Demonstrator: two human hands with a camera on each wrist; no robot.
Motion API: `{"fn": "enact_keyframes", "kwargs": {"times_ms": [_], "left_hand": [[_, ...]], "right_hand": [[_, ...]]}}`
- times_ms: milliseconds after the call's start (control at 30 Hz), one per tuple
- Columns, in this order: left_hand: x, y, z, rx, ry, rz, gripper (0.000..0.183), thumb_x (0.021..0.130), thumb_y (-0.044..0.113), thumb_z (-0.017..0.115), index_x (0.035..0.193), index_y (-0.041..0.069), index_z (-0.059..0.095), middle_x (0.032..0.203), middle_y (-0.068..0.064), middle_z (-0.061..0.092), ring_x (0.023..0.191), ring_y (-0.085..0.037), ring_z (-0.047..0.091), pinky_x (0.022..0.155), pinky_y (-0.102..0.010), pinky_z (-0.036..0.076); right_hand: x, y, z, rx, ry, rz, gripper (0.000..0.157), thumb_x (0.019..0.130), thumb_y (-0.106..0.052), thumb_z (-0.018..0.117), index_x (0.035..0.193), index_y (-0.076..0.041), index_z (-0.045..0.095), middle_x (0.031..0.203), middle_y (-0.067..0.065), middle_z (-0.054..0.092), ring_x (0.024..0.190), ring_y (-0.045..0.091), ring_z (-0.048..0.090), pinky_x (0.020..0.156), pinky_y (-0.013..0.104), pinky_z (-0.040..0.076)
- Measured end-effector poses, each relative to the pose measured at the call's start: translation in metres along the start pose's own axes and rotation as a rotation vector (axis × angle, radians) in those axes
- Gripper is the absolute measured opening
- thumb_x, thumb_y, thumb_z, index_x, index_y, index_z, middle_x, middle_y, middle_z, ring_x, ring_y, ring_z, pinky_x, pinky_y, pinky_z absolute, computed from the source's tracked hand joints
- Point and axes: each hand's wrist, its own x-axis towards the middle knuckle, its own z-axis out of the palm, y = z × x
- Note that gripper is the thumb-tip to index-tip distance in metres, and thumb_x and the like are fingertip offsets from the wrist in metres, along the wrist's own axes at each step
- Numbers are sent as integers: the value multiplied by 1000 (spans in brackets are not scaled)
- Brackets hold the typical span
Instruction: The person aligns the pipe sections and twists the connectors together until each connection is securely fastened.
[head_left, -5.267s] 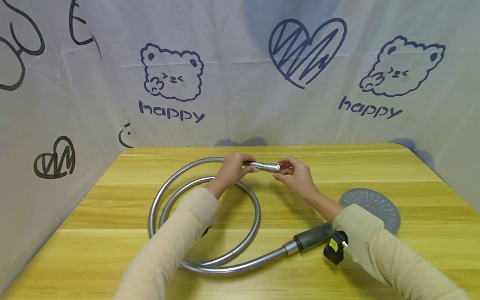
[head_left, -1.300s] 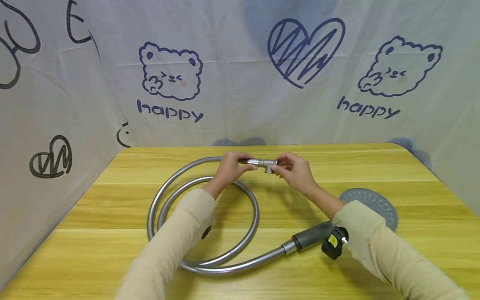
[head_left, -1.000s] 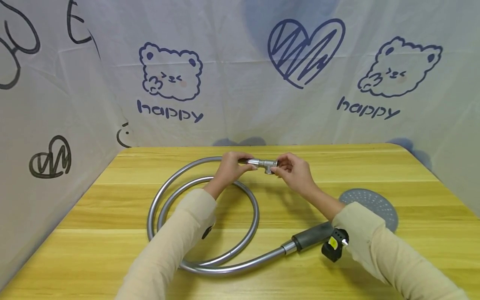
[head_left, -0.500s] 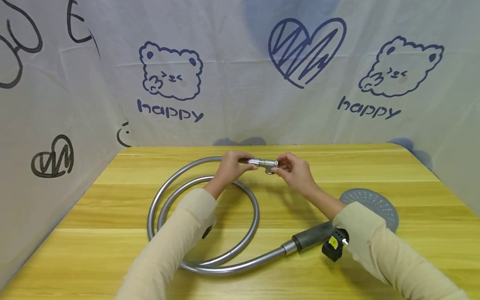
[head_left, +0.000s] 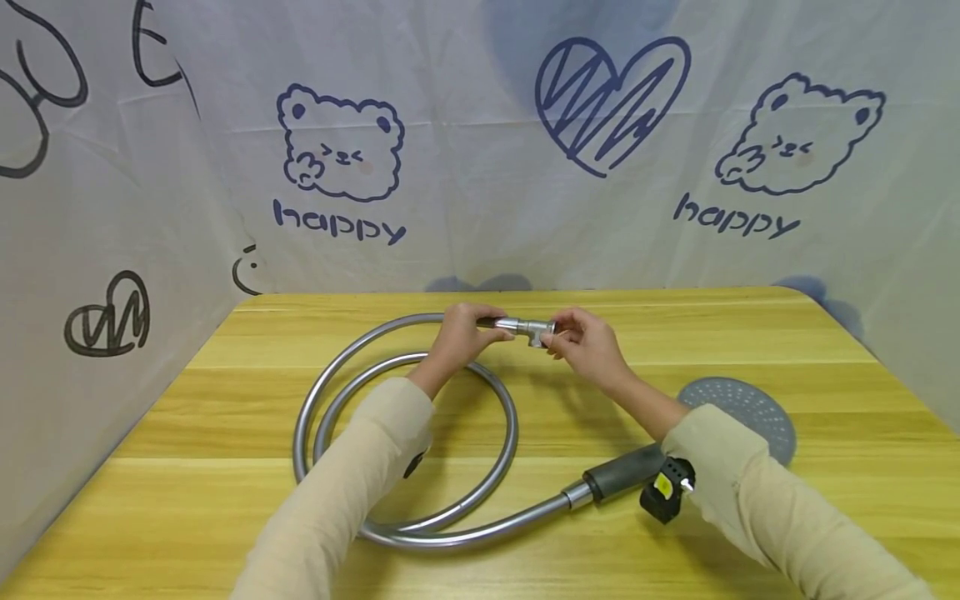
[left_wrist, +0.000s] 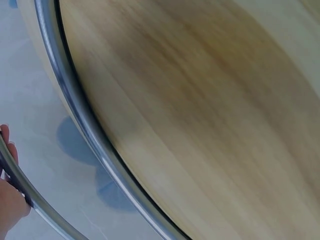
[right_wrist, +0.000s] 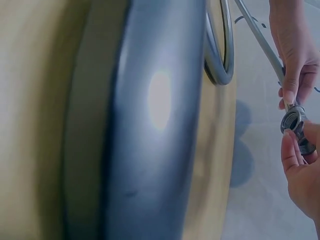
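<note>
In the head view, my left hand (head_left: 459, 340) pinches the metal end of a grey shower hose (head_left: 408, 320) above the far part of the table. Against that end sits a silver tee fitting (head_left: 537, 330), its side branch pointing down toward me. My right hand (head_left: 596, 348) pinches the fitting's far end between thumb and fingers. In the right wrist view the fitting's threaded opening (right_wrist: 291, 120) shows between both hands. The left wrist view catches only part of my left hand (left_wrist: 11, 200) on the hose. Threads between hose and fitting are hidden.
The hose lies in two loops on the wooden table (head_left: 187, 508) and joins a dark handle (head_left: 622, 472). A round grey shower head (head_left: 750, 417) rests face up, partly behind my right sleeve. A cloth backdrop (head_left: 465, 192) with drawings stands behind the table.
Compared with 5.3 s ago, the tee fitting has turned, so its side branch now points down. Over the last second it turns slightly back and forth as my right fingers shift; my left hand stays still.
</note>
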Motion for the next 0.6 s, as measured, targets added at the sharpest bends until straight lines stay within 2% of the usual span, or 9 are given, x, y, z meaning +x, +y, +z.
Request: {"fn": "enact_keyframes", "kwargs": {"times_ms": [100,300,533,600], "left_hand": [[-1,0,0,-4,3,6,30,77,15,73,102,-1,70,97,-15,71,91,-25,68,79,-32,55],[-1,1,-1,8,8,22,30,77,14,74,101,-2,70,97,-17,71,90,-26,69,79,-33,56],[0,0,0,29,9,19,29,76,14,74,100,-2,71,97,-16,71,91,-26,68,79,-34,55],[-1,0,0,27,7,12,29,76,14,74,100,-2,71,96,-16,71,91,-26,68,79,-34,55]], "right_hand": [[-1,0,0,8,-11,17,28,86,-4,64,109,8,56,98,24,60,80,34,65,67,38,56],[-1,0,0,3,-10,-12,28,86,-2,62,111,9,55,91,22,59,76,33,64,67,42,56],[1,-1,0,-2,-11,-8,24,89,-7,60,107,9,56,91,25,62,60,4,58,60,31,56],[1,-1,0,-9,-11,0,23,89,-7,60,106,9,56,93,25,63,59,3,57,59,28,55]]}}
